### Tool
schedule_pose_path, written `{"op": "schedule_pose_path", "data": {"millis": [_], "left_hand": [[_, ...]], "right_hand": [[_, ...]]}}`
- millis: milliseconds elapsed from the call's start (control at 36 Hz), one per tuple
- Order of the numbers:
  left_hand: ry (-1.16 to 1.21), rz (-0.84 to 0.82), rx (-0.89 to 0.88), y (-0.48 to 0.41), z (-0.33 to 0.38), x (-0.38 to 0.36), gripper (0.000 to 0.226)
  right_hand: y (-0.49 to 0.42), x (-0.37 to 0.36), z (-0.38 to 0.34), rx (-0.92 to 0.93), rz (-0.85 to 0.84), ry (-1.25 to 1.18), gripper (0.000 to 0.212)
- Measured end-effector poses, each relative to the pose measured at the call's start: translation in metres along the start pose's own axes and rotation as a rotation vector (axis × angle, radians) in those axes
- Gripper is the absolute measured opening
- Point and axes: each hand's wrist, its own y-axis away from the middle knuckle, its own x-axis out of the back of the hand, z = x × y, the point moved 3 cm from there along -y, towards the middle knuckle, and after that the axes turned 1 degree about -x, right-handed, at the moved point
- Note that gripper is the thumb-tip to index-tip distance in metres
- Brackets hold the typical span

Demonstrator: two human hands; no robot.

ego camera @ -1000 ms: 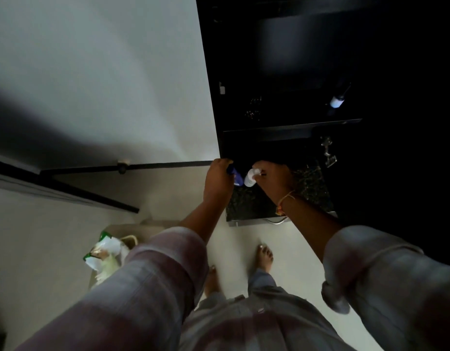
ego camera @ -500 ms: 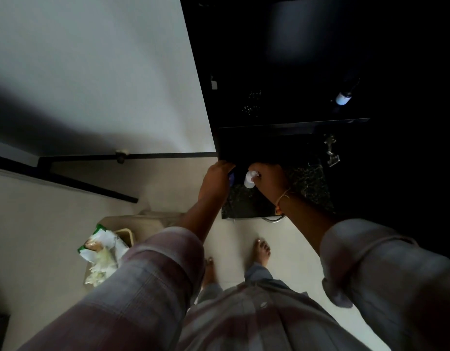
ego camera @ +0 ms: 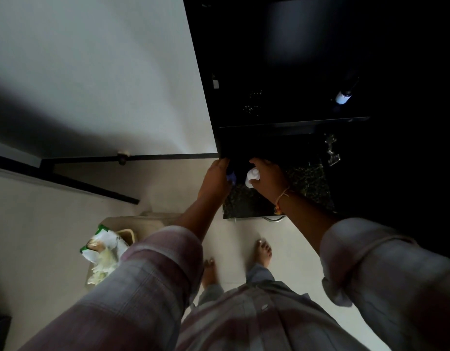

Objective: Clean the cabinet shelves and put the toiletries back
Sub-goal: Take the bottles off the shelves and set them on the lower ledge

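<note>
Our right fingers (ego camera: pixel 263 163) are curled over the top of a small white bottle (ego camera: pixel 251 176) with the thumb tucked beneath, so the right hand (ego camera: pixel 269 178) wraps it rather than pinches it. Just beside them, our left fingers (ego camera: pixel 222 164) are folded round a blue item (ego camera: pixel 231 177). Only a sliver of blue peeks out of the left hand (ego camera: pixel 215 178), so we cannot say what it is. The hands sit close but apart, and the two toiletries nearly touch between them.

Right under the fingers lies the speckled stone shelf (ego camera: pixel 246 203). Beyond the fingertips the cabinet (ego camera: pixel 244 72) goes black, and we cannot tell what stands back there. Just above the fingers runs the front edge of the upper shelf (ego camera: pixel 294 122). Past it, well off to the right of our right hand, stands a little labelled bottle (ego camera: pixel 343 97). A metal fitting (ego camera: pixel 332 153) glints near the right knuckles.

We read this as the putting-back step, with both toiletries going onto the stone. To do it well we set them down one at a time, each upright with its base flat. We ease each one back from the front lip and keep our knuckles below that upper edge. In this gloom we trust touch: we feel the base settle, then loosen the fingers. Far behind the left elbow, a floor bin (ego camera: pixel 117 220) holds crumpled wrappers.
</note>
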Motion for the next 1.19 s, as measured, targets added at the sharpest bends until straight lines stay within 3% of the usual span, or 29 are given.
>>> {"op": "schedule_pose_path", "data": {"millis": [167, 417, 583, 667, 806, 944, 1028, 1194], "left_hand": [[-0.084, 0.084, -0.125, 0.011, 0.013, 0.013, 0.059], [-0.049, 0.259, -0.372, 0.0, 0.087, 0.044, 0.036], [-0.003, 0.235, -0.481, -0.029, 0.148, 0.044, 0.018], [0.039, 0.223, -0.488, -0.043, 0.171, 0.038, 0.014], [0.094, 0.204, -0.44, -0.061, 0.189, 0.032, 0.018], [0.068, 0.196, -0.416, -0.072, 0.188, 0.031, 0.023], [0.043, 0.197, -0.395, -0.076, 0.185, 0.033, 0.025], [0.021, 0.197, -0.371, -0.076, 0.177, 0.036, 0.029]], "right_hand": [[0.017, 0.023, -0.007, 0.054, 0.217, 0.017, 0.044], [0.04, 0.087, -0.014, 0.007, 0.689, -0.132, 0.031], [0.042, 0.132, 0.006, -0.107, 0.916, -0.044, 0.038], [0.037, 0.153, 0.019, -0.199, 0.957, 0.031, 0.045], [0.02, 0.181, 0.03, -0.275, 0.89, -0.054, 0.056], [0.002, 0.2, 0.03, -0.21, 0.815, -0.048, 0.047], [-0.009, 0.204, 0.031, -0.225, 0.793, -0.091, 0.052], [-0.019, 0.209, 0.03, -0.28, 0.775, -0.114, 0.042]]}}
